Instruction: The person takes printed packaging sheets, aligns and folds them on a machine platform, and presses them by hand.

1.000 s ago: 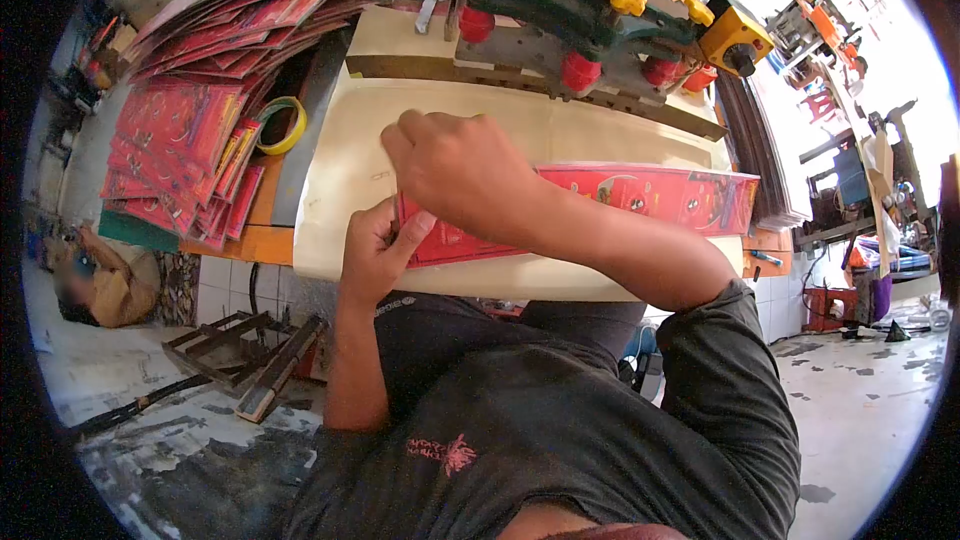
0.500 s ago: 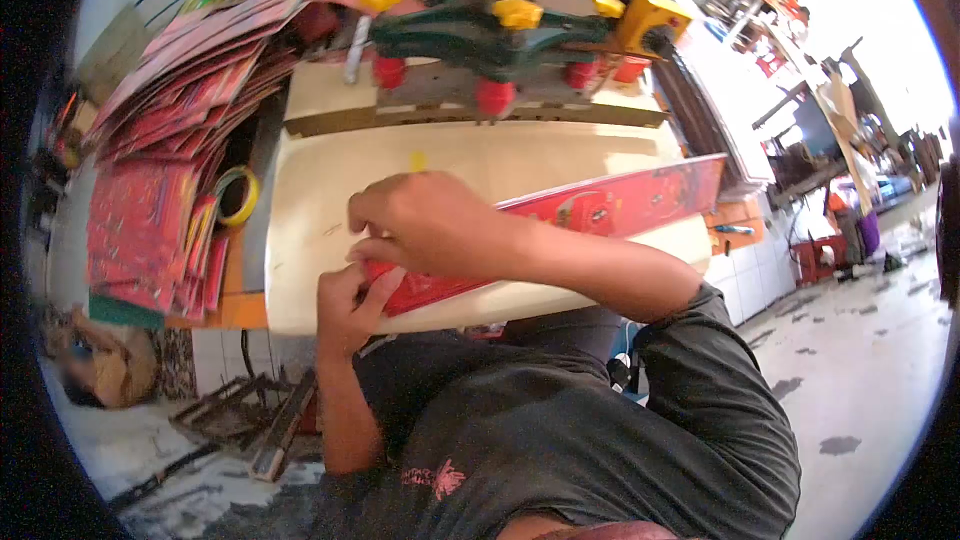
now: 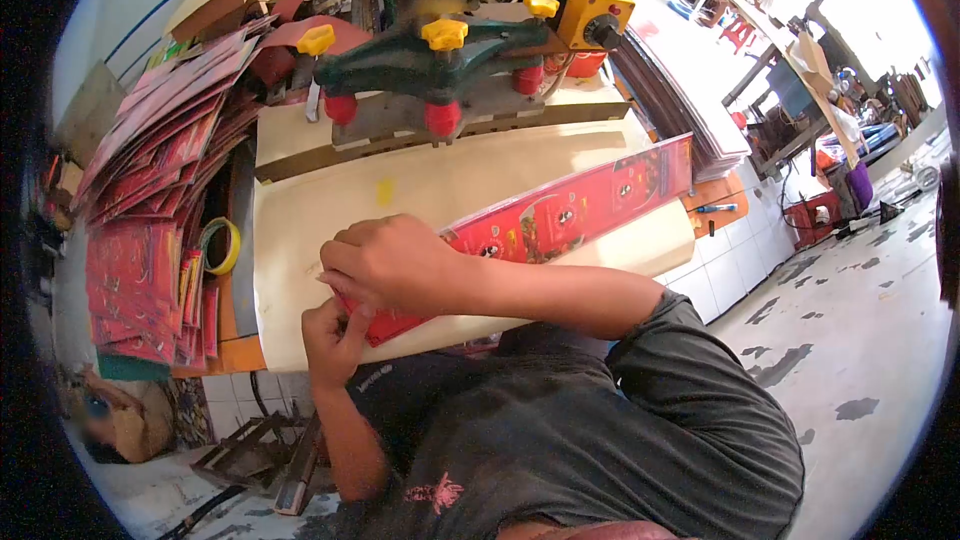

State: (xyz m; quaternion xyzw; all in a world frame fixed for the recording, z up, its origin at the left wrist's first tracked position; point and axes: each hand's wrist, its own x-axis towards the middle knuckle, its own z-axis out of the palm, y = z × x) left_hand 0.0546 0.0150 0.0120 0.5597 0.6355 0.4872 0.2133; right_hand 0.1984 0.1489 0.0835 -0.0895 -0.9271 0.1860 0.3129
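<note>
A long, thin red printed strip [image 3: 575, 215] with repeated pictures lies slantwise across the cream board [image 3: 330, 220], its far right end raised a little. My left hand [image 3: 335, 342] pinches the strip's near left end between thumb and fingers. My right hand [image 3: 395, 262] reaches across the strip and closes at the same end, fingertips almost meeting the left thumb. The fingers hide that end of the strip. Just behind the board stands a machine head [image 3: 430, 65] with a dark green frame, yellow knobs and red feet.
Stacked red printed sheets [image 3: 140, 270] fill the left side, beside a roll of yellow tape [image 3: 222, 245]. A yellow control box [image 3: 592, 15] with a black knob sits at the back right. A blue pen-like tool [image 3: 716, 208] lies on the right ledge.
The view has shifted, so the machine and board appear further left and the machine shows more fully. Both hands stay at the strip's left end, with the right fingers slightly repositioned.
</note>
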